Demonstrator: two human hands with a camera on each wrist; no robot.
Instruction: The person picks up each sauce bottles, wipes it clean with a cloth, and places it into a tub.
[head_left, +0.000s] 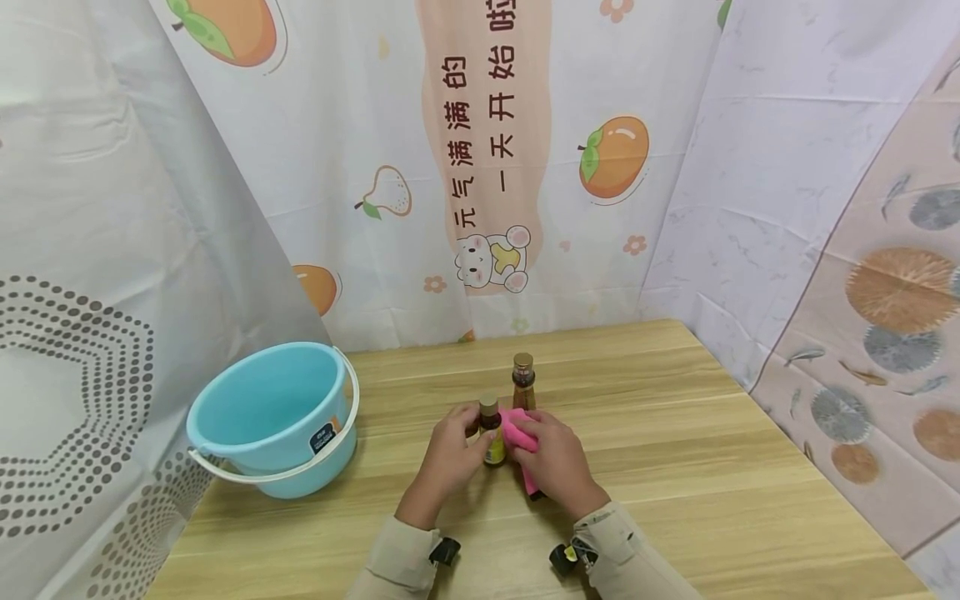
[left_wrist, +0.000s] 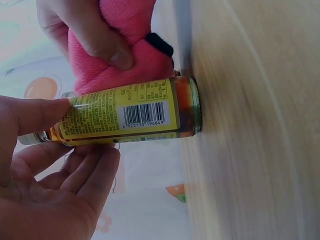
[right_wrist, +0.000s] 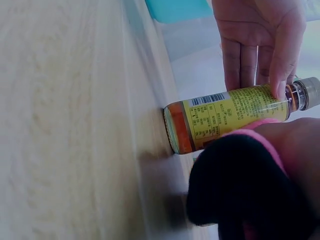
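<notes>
A small glass bottle with a yellow label and metal-coloured cap (head_left: 492, 429) stands upright on the table. My left hand (head_left: 447, 454) holds it between thumb and fingers, as the left wrist view shows at its neck and label. In my right hand (head_left: 558, 462) is a soft pink plush item (left_wrist: 100, 70) with black parts (right_wrist: 240, 180); its exact kind cannot be told. The pink plush lies against the bottle's side. Just behind stands a taller dark bottle with a gold cap (head_left: 523, 383), its lower part hidden by the right hand and plush.
A light blue bucket (head_left: 270, 483) with a white handle stands at the left of the wooden table (head_left: 675, 467). A printed curtain (head_left: 345, 275) hangs along the back edge, with more cloth at both sides.
</notes>
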